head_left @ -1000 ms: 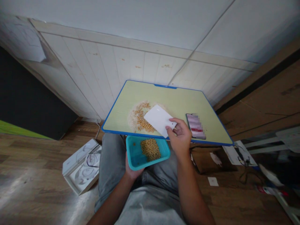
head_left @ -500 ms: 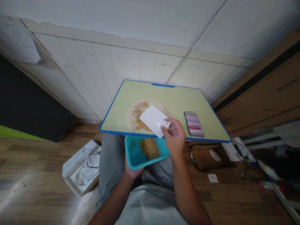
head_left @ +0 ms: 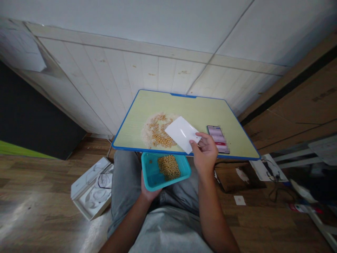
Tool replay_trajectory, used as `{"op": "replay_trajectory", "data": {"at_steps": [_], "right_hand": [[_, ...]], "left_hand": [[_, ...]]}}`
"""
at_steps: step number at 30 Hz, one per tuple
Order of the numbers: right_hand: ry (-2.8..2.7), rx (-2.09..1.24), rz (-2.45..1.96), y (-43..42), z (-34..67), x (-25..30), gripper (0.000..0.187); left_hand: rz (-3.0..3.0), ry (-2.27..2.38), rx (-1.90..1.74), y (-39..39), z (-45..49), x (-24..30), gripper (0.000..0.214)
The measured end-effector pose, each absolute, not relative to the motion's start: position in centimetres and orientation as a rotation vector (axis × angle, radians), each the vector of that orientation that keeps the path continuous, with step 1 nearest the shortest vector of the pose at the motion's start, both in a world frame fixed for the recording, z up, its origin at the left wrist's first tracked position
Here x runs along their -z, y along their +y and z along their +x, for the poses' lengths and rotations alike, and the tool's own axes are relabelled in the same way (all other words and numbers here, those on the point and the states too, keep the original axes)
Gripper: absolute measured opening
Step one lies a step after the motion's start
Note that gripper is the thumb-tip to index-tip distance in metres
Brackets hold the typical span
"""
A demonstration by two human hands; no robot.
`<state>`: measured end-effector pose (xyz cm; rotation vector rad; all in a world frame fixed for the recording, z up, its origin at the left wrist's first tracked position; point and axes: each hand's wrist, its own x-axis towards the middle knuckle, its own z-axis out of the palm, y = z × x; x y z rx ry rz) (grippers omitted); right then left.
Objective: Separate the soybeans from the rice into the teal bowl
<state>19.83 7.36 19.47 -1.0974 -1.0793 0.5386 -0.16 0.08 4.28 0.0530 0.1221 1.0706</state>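
Note:
My left hand [head_left: 148, 191] grips a teal plastic tray [head_left: 151, 171] from below, just under the near edge of the small green table [head_left: 205, 110]. Yellow beans [head_left: 169, 167] lie heaped in the tray's right half. My right hand [head_left: 205, 151] pinches a white card [head_left: 182, 134] by its corner, tilted over the tabletop. Left of the card, a pile of beans mixed with rice [head_left: 156, 130] lies on the table.
A phone [head_left: 218, 138] lies on the table right of my hand. An open white box [head_left: 92, 187] sits on the wooden floor at left. Cardboard [head_left: 295, 109], papers and cables crowd the floor at right. A white panelled wall stands behind the table.
My right hand has swung the white card rightwards and away from the bean pile, uncovering more of it. The tray and my left hand have stayed in place.

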Motion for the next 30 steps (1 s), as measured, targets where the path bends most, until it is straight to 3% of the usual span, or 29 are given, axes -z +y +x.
{"op": "replay_trajectory", "data": {"at_steps": [7,30], "right_hand": [[-1.287,-0.756,-1.139,6.9,19.0,-18.6,0.021],[-1.137,-0.473,-1.253,10.9,21.6,-18.9,0.021]], "left_hand": [[-0.036,0.154,-1.059,0.0,-0.7,-2.1,0.075],[0.079,0.031,-1.047,-0.7,-0.9,-0.8,0.081]]}}
